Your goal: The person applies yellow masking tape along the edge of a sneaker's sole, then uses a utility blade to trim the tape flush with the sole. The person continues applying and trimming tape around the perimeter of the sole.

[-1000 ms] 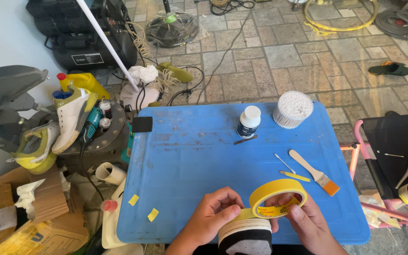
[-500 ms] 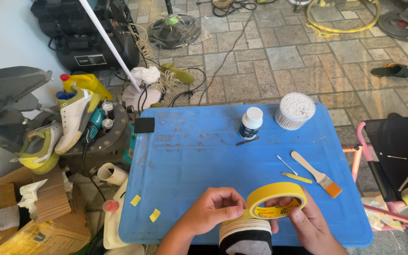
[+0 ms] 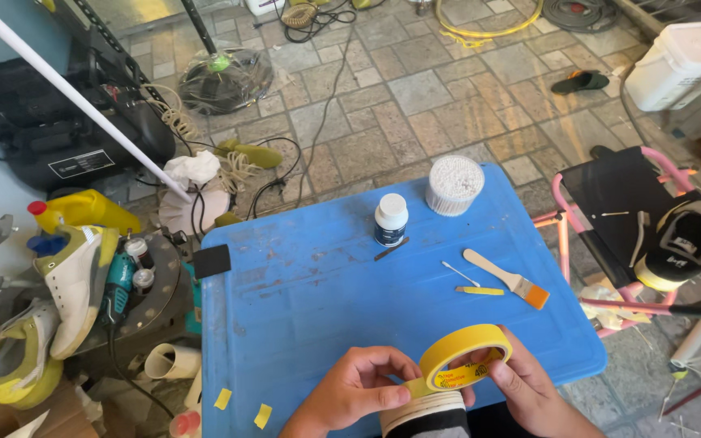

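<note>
Since the earlier frame both hands have barely shifted at the near edge of the blue bench (image 3: 310,300); the view has tipped down and nearer, and the tape roll sits a little more upright. Left hand (image 3: 359,389) pinches the loose end of the yellow masking tape roll (image 3: 464,357), thumb and forefinger closed on the tape tab against the roll's left side. Right hand (image 3: 529,389) grips the roll from the right, fingers curled round its outer rim, thumb hidden behind it. Roll stands tilted on edge, held just above a black-and-white shoe (image 3: 425,414) whose rim shows between the wrists.

Middle of the bench: wooden-handled brush (image 3: 506,278) with orange bristles, a cotton swab (image 3: 458,272) and a short yellow tape strip (image 3: 480,290) just beside it. Toward the far edge: small white-capped bottle (image 3: 390,220) with a dark sliver lying next to it, and a round tub of cotton swabs (image 3: 455,183) near the far right corner. Small black square (image 3: 212,260) rests on the far left corner. Two yellow tape scraps (image 3: 242,407) stick to the near left edge. Left of the bench a white sneaker (image 3: 79,280) lies on a cluttered stand.
</note>
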